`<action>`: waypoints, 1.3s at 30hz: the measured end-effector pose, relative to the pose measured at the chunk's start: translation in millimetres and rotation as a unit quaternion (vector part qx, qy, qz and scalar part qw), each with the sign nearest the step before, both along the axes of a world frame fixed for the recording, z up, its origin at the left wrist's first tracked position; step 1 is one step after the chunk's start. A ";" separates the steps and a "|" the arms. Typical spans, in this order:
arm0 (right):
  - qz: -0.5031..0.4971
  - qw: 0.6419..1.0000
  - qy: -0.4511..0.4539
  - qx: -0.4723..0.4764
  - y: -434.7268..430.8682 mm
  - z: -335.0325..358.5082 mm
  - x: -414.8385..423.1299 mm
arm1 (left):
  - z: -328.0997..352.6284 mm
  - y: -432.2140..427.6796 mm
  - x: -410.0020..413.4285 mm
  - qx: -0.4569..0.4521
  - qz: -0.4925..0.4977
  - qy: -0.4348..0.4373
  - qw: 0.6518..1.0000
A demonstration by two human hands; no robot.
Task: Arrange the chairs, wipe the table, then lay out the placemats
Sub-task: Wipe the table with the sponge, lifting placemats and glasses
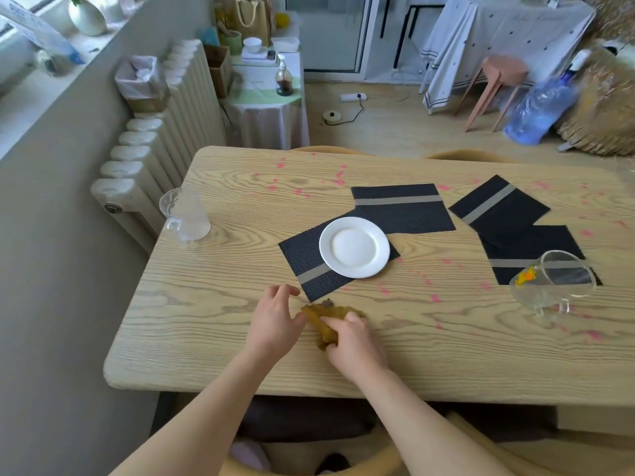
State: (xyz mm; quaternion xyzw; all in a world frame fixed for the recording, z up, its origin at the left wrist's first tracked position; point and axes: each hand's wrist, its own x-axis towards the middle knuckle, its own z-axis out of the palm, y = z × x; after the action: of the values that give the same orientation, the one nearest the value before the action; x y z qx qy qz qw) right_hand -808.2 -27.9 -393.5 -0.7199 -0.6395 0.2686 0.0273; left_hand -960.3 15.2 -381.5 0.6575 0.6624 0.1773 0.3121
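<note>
Yellow-brown crumpled cloth lies on the pale wooden desk, low in the middle of the frame, near the front edge. The right hand is on top of it. Its fingers are curled round the cloth and grip it. The left hand rests on the desk just to the left of the cloth, with its fingers bent loosely and holding nothing.

Four dark woven placemats with grey stripes lie crooked in the middle and right of the frame. A round white plate sits on the nearest one. Small pink spots dot the desk. A clear glass cup stands at the left edge — another glass cup with something orange inside is at the right.
</note>
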 end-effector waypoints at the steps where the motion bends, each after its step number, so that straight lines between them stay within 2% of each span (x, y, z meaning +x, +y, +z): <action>1: -0.011 1.000 -0.004 0.006 0.3 1.6 9.4 | 0.6 1.9 2.4 -0.012 -0.001 0.002 1.000; 4: -0.084 0.996 -0.025 0.027 2.0 4.5 47.8 | 2.3 5.9 13.2 -0.033 -0.005 0.007 0.999; 8: -0.171 0.984 -0.044 0.029 10.2 7.8 85.5 | 2.4 12.2 25.6 -0.073 0.015 -0.037 0.997; 14: -0.141 0.987 -0.064 0.031 31.4 9.2 84.2 | 3.9 40.0 53.0 -0.162 0.116 -0.168 0.965; 22: -0.182 0.983 -0.015 0.012 46.1 5.2 87.9 | -10.1 75.1 85.6 -0.229 0.208 -0.265 0.913; 29: -0.165 0.986 -0.014 -0.010 53.3 7.1 89.8 | -14.8 87.8 89.7 -0.256 0.279 -0.386 0.841; 32: -0.166 0.986 -0.007 0.002 52.3 6.7 88.4 | -13.5 93.5 96.1 -0.263 0.288 -0.399 0.830; 39: -0.204 0.978 0.022 0.034 46.0 11.4 94.0 | -14.1 98.5 101.7 -0.249 0.317 -0.357 0.842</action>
State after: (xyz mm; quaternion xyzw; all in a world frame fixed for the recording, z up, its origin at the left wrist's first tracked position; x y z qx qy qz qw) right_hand -714.2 18.1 -382.1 -0.8277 -0.4872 0.2514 0.1198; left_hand -858.5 113.7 -395.6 0.2026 0.6994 0.3179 0.6073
